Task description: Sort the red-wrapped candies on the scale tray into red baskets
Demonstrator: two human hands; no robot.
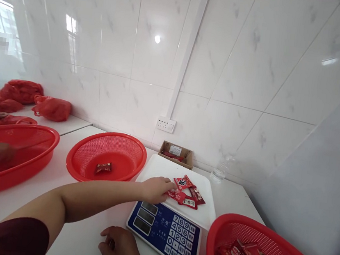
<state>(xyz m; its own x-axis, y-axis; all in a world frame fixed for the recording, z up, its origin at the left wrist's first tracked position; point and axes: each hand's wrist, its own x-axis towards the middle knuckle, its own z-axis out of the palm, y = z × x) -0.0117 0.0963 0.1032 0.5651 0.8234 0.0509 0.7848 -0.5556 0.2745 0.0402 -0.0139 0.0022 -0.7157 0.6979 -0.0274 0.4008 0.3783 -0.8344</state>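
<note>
Atop scale tray [164, 170], left hand [154, 188] touches red packet [176, 195] lying crosswise, grip unclear; right hand [120, 245] curled, empty.

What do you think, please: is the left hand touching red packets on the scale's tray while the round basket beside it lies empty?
Not quite: the head view shows one red packet in the round basket. The left hand does touch red packets on the scale's tray.

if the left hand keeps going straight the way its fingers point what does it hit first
The red packets on the scale's white tray: the left hand points right across it, and its fingertips seem to be touching the nearest one.
</note>
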